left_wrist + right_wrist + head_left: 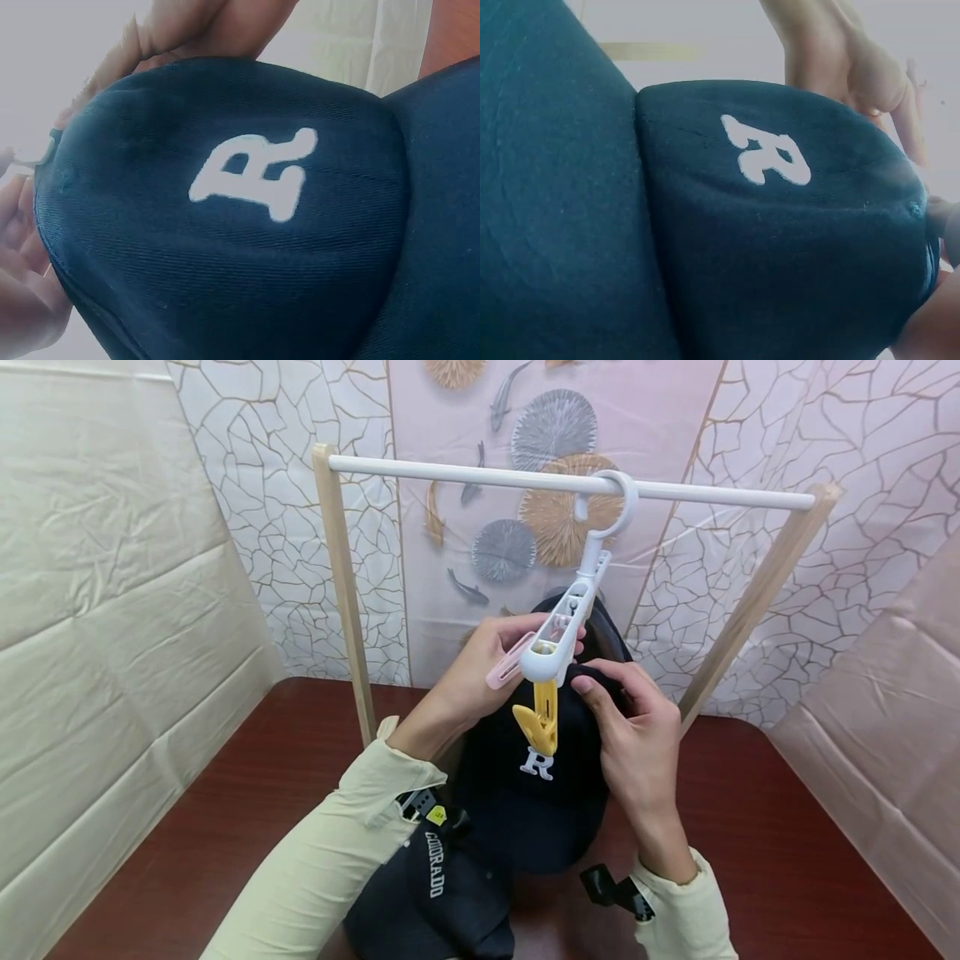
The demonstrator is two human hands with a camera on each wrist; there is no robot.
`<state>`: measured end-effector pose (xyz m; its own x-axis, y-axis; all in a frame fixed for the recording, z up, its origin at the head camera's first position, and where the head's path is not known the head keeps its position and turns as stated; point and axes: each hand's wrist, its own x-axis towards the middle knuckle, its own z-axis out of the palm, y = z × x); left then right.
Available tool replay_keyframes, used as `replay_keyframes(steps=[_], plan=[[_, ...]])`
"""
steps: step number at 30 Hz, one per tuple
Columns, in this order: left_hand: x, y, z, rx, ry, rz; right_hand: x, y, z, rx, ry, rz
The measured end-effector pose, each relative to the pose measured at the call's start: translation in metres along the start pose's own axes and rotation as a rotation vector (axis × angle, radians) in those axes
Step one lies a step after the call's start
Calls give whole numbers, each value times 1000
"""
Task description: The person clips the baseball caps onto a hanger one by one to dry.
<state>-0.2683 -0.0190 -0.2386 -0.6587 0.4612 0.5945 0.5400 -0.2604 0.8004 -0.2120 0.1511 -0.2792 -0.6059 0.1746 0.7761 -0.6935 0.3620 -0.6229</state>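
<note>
A white clip hanger (551, 656) hangs by its hook from a rod, with a yellow clip (542, 718) and a pink clip (512, 662) on it. Below it is a dark cap (495, 793) with a white letter R, also filling both wrist views. My left hand (483, 668) grips the hanger near its pink clip, fingertips showing on the far side. With thumb and fingers, my right hand (645, 735) pinches the cap's back edge, close beside the hanger. At that edge, a pale clip end (34, 154) shows in the left wrist view.
The white rod (465, 472) spans two wooden posts (345, 585) over a dark red table (225, 793). Another dark cap (617, 639) shows behind the hanger. A cap lettered COLORADO (405, 893) lies near the front, below my left forearm. Cloth walls (97, 568) stand around.
</note>
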Motion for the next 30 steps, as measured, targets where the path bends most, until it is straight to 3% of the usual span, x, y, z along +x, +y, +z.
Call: replay_keyframes(steps=[9, 15, 30], plan=[[-4, 1, 3, -116, 36, -34, 0, 3, 0, 5, -53, 63], [-4, 1, 5, -84, 53, -61, 0, 2, -2, -5, -51, 73], [-13, -10, -4, -2, -32, -18, 0, 1, -4, -37, -52, 155]])
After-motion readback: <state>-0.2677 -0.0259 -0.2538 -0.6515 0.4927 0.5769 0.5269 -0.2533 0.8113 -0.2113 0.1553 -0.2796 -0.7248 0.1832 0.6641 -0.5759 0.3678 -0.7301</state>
